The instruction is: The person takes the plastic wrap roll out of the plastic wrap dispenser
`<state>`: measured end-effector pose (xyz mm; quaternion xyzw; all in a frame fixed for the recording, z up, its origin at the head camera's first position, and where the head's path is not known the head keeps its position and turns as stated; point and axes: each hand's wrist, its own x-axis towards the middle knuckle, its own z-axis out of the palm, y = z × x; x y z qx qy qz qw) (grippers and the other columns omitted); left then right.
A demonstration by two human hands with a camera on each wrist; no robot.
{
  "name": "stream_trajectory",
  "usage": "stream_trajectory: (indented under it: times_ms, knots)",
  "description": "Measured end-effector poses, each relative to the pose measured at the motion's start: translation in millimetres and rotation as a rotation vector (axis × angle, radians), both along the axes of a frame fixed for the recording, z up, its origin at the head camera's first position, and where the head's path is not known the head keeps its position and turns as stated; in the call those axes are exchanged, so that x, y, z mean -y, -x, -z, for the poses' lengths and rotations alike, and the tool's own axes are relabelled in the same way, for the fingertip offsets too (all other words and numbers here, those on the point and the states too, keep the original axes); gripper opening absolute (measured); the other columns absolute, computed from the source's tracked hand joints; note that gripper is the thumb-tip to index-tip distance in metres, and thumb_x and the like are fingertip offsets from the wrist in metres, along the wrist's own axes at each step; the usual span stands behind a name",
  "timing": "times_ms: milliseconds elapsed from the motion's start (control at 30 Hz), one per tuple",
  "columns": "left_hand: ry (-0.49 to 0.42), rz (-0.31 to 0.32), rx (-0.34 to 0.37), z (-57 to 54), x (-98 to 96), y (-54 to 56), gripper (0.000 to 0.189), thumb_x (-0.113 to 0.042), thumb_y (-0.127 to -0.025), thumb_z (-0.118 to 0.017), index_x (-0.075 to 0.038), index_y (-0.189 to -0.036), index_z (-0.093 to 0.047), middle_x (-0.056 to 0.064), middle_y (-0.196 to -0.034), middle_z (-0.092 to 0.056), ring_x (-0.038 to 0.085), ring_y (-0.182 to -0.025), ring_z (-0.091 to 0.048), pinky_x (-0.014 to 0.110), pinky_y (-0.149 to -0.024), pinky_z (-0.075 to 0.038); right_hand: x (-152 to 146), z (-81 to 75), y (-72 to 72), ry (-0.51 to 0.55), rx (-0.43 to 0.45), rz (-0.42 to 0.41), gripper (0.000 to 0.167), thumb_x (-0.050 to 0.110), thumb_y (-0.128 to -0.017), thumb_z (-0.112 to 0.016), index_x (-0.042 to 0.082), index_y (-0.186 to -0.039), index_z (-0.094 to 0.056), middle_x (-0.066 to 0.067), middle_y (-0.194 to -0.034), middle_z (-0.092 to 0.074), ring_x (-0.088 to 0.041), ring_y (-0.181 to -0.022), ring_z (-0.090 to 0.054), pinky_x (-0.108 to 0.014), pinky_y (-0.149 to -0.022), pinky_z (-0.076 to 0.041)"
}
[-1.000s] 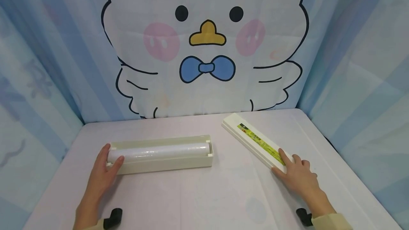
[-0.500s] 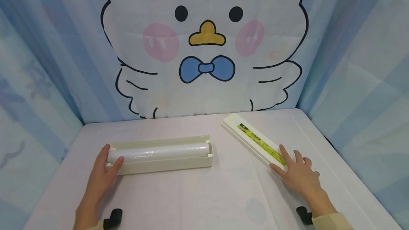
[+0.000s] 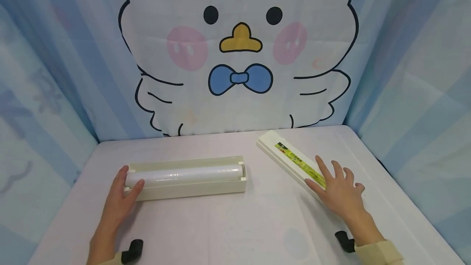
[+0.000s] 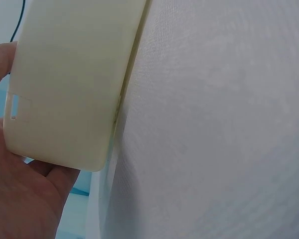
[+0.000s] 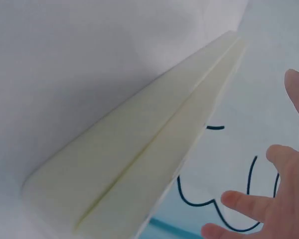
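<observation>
The left hand (image 3: 119, 201) grips the left end of the open box (image 3: 191, 191) on the tabletop (image 3: 239, 226), partly covering the roll (image 3: 184, 174) inside. The right hand (image 3: 340, 193), spread and holding nothing, hides the near end of the lid (image 3: 288, 166); the label (image 3: 301, 165) is illegible. The left wrist view crops the box.
</observation>
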<state>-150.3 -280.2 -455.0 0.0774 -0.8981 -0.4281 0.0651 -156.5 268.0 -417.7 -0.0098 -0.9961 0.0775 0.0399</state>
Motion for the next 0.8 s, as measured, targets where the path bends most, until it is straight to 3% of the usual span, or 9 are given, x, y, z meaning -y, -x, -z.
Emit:
stream_trajectory:
  times_ms: [300, 800]
  knots:
    - [0.001, -0.024, 0.021, 0.0, -3.1, 1.7, 0.084, -0.039, -0.104, -0.054, 0.001, -0.160, -0.005, 0.030, -0.164, -0.005, 0.050, -0.149, -0.007, 0.068, -0.116, -0.010, 24.6, -11.3, 6.4, -0.013, -0.099, -0.056, 0.082, 0.063, -0.096, -0.053, 0.021, -0.160, -0.026, -0.029, -0.153, -0.027, -0.057, -0.133, -0.028, -0.079, -0.085, -0.034]
    - [-0.013, -0.020, 0.012, 0.1, -1.6, -0.2, 0.084, -0.038, -0.104, -0.054, 0.002, -0.160, -0.005, 0.031, -0.163, -0.006, 0.051, -0.148, -0.007, 0.068, -0.115, -0.010, 60.0, -23.3, 17.3, 0.025, -0.163, -0.134, 0.080, 0.056, -0.095, -0.060, 0.023, -0.160, -0.028, -0.023, -0.156, -0.030, -0.052, -0.136, -0.030, -0.076, -0.092, -0.034]
